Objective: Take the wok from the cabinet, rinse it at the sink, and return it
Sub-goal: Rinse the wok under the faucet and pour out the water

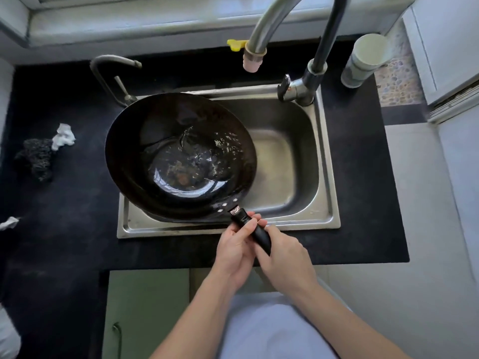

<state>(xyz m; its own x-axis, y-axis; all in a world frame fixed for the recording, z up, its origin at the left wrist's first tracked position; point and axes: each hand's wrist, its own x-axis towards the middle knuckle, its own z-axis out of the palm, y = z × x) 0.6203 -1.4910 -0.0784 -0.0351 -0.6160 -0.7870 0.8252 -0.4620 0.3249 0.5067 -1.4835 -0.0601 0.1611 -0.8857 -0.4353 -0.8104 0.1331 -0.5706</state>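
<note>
- The wok (178,156), black and round, glistens with shallow water over the left half of the sink (329,203).
- My left grip (234,244) and right grip (282,252) both clamp its black handle (249,227), on the near side.

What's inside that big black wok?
A shallow pool of water lies in the wok, over a brownish patch at its bottom. Glare on the water hides finer detail.
</note>
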